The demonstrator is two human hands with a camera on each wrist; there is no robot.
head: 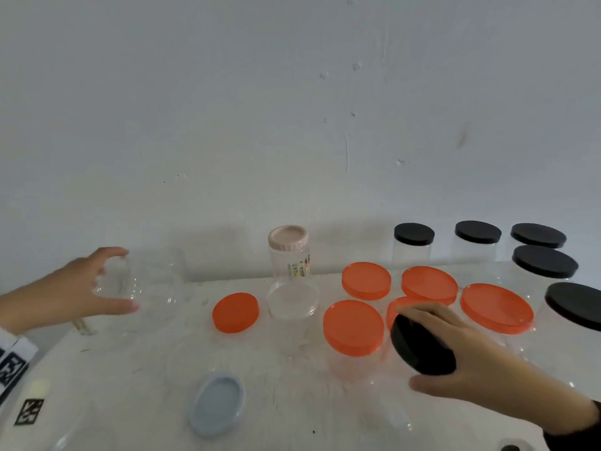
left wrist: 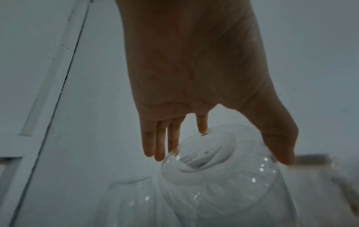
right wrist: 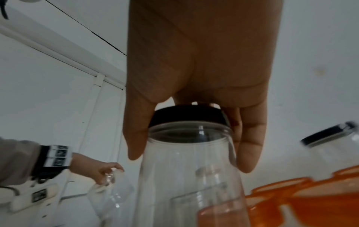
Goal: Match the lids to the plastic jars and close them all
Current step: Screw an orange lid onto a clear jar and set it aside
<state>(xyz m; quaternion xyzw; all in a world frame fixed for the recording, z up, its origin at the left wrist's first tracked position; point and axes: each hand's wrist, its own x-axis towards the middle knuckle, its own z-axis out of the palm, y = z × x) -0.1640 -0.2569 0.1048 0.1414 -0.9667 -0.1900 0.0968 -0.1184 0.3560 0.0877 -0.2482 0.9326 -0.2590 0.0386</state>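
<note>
jar label print unreadable (blurred), wristband codes

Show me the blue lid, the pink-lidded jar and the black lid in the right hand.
blue lid [head: 217,404], head view, middle of its top face
pink-lidded jar [head: 288,237], head view, top of its lid
black lid [head: 422,348], head view, its flat top

The head view looks forward and down from above the surface toward a pale wall, taking in both hands at its lower corners. The left wrist view sits close under the left hand, looking along the palm to the fingers and an open clear jar. The right wrist view does likewise from under the right hand (very near a black-lidded jar), and all 3 views share the left hand on its jar.
</note>
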